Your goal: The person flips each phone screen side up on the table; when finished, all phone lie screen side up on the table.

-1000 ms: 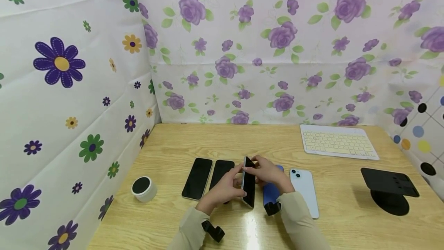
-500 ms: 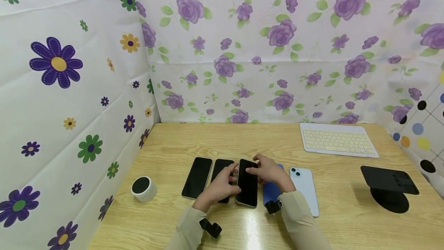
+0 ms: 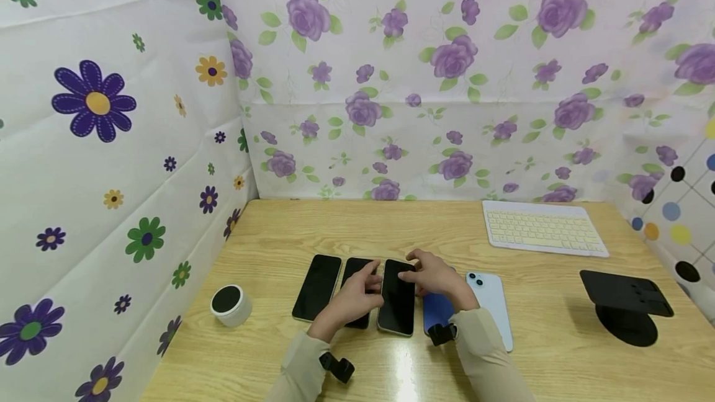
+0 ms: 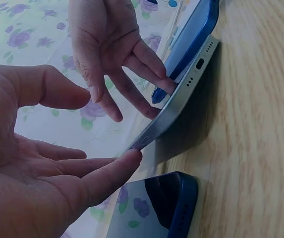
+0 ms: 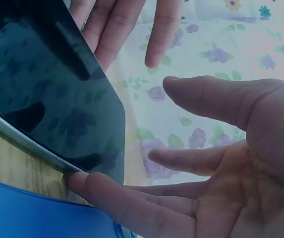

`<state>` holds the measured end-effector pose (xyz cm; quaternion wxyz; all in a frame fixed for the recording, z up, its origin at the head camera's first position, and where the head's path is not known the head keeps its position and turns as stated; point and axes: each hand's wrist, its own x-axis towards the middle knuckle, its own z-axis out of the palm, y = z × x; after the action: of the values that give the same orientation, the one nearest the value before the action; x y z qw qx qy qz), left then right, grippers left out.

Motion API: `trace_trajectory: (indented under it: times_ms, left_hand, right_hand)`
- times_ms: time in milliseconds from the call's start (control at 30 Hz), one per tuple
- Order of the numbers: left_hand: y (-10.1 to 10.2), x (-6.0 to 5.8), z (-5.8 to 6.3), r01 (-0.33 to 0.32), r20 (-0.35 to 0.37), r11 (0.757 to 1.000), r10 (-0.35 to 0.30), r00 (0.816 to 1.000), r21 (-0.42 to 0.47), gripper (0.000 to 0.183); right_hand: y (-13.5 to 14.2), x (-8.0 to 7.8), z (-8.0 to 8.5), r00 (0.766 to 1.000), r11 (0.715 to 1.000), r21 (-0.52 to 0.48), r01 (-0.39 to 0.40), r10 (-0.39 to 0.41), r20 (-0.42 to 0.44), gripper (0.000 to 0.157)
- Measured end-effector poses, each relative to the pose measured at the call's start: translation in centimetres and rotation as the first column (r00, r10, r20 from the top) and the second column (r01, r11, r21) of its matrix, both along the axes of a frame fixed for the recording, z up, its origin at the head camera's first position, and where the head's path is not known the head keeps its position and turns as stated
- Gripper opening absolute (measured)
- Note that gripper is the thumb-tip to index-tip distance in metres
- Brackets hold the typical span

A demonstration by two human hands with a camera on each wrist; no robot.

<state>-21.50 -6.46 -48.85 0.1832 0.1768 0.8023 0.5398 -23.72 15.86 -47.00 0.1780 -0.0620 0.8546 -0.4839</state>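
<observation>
Nearest me, my beige sleeves (image 3: 304,360) are over the worktop (image 3: 335,222), a black device (image 3: 337,367) at each wrist, and a bright patch of light shines on the wood between them. Just past that is the black-screened phone (image 3: 398,303), screen up, somewhere near the middle between the worktop's left and right edges. My left hand (image 3: 350,299) is loosely spread, a fingertip touching the phone's left side and the thumb clear of it. My right hand (image 3: 434,275) is spread likewise, a fingertip against the right side; neither of my hands grips anything. Whether the phone lies quite flat I cannot tell.

Left of it, partly hidden under my left hand, is a second phone (image 3: 353,270), then a third phone (image 3: 317,287) nearer the left edge, both with dark screens up. Right of it, partly covered by my right hand, is a blue phone (image 3: 437,312), and beside that a pale blue phone (image 3: 493,309), camera side up.

About level with these, a white pot (image 3: 238,313) with a black top stands near the worktop's left edge and a black stand (image 3: 625,293) near its right edge. Farther off, a white keyboard (image 3: 544,229) lies by the far right corner. Behind the far edge hangs a rose-printed cloth (image 3: 413,123).
</observation>
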Motion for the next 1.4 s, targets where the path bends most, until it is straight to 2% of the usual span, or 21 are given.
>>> trace_trajectory:
  times_ms: [233, 467, 600, 767, 900, 1100, 1167, 1233, 1400]
  left_hand:
    - [0.4, 0.2, 0.0, -0.014, -0.001, 0.999, 0.014, 1.0, -0.031, 0.083]
    - [0.8, 0.3, 0.1, 0.02, 0.012, 0.999, -0.019, 1.0, -0.034, 0.081]
    - [1.0, 0.4, 0.2, 0.031, -0.007, 0.997, -0.032, 0.999, -0.071, 0.08]
    - [1.6, 0.3, 0.6, 0.036, -0.079, 0.986, -0.049, 0.996, -0.162, 0.08]
    - [2.2, 0.4, 0.8, 0.045, -0.086, 0.975, -0.065, 0.994, -0.217, 0.081]
    - [2.6, 0.5, 1.0, 0.014, -0.084, 0.972, -0.035, 0.996, -0.235, 0.077]
    - [2.8, 0.5, 1.2, 0.014, -0.063, 0.974, -0.029, 0.998, -0.228, 0.075]
    - [2.9, 0.6, 1.5, 0.012, -0.055, 0.972, -0.025, 0.998, -0.233, 0.074]
    - [3.5, 0.7, 2.5, -0.005, -0.042, 0.973, -0.005, 0.999, -0.231, 0.074]
  right_hand:
    - [0.0, 0.0, -0.3, 1.0, 1.0, 0.022, -0.007, 0.008, -0.029, 0.052]
    - [-0.2, 0.0, -0.2, 0.998, 0.998, 0.065, -0.018, 0.022, -0.067, 0.05]
    - [-0.3, 0.1, 0.0, 0.996, 0.996, 0.091, -0.025, 0.033, -0.087, 0.048]
    - [-0.6, 0.1, 0.1, 0.993, 0.99, 0.139, -0.015, 0.031, -0.11, 0.046]
    - [-0.7, 0.1, -0.1, 0.994, 0.985, 0.171, -0.008, 0.026, -0.104, 0.045]
    - [-0.4, 0.2, 0.0, 0.997, 0.989, 0.144, 0.025, -0.013, -0.081, 0.046]
    - [-0.1, 0.3, -0.1, 0.995, 0.991, 0.127, 0.034, -0.022, -0.095, 0.046]
    - [0.2, 0.3, -0.3, 0.992, 0.995, 0.091, 0.043, -0.032, -0.118, 0.045]
    - [1.1, 0.5, -0.5, 0.971, 0.999, 0.025, 0.046, -0.039, -0.236, 0.04]
